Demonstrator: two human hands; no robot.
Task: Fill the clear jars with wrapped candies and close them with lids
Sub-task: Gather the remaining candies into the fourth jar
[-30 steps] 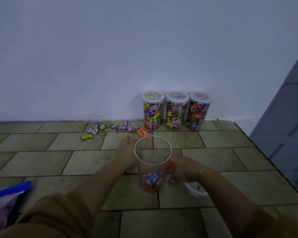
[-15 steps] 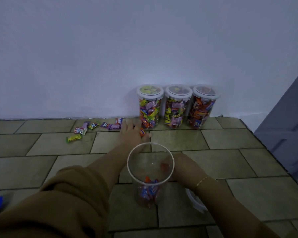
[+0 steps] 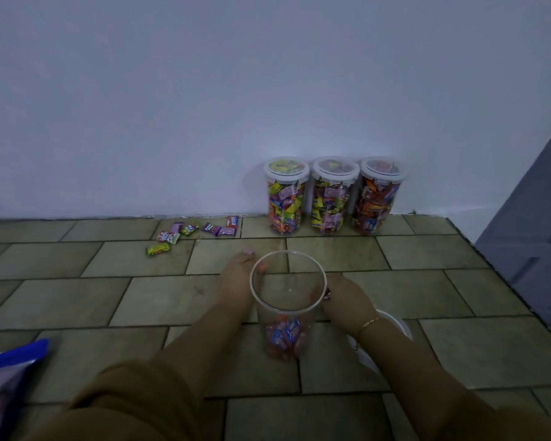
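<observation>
Nearest the person, an open jar [image 3: 287, 300] is standing upright on the tiled floor [image 3: 411, 281], its long axis running straight up and its mouth facing the camera; only a shallow layer of blue and orange candies [image 3: 285, 335] is lying at its bottom, so it is sitting far from full, and the filling step is, by my judgement, barely begun. The right hand [image 3: 347, 297] is resting against the jar's right side near the rim, fingers curled onto the wall and seeming to pinch a small wrapped piece there, though the glass is blurring that detail; just behind its wrist a white lid [image 3: 398, 326] is lying flat on the floor, partly hidden by the forearm. The left hand [image 3: 236, 281] is lying just beside the jar's left wall, and whether it is carrying sweets or touching the jar I cannot tell, since its fingertips are showing only through the rim. At the lower left edge a blue-edged bag [image 3: 10, 370] is poking into view. Farther off, up and to the left of the jar, loose candies [image 3: 191, 232] are lying scattered near the wall; the left hand is the nearer one to them, so the reach is likely falling to it, forward and leftward. Farthest, three filled jars [image 3: 331, 198] with lids on are standing in a row, touching the wall [image 3: 204, 106].
</observation>
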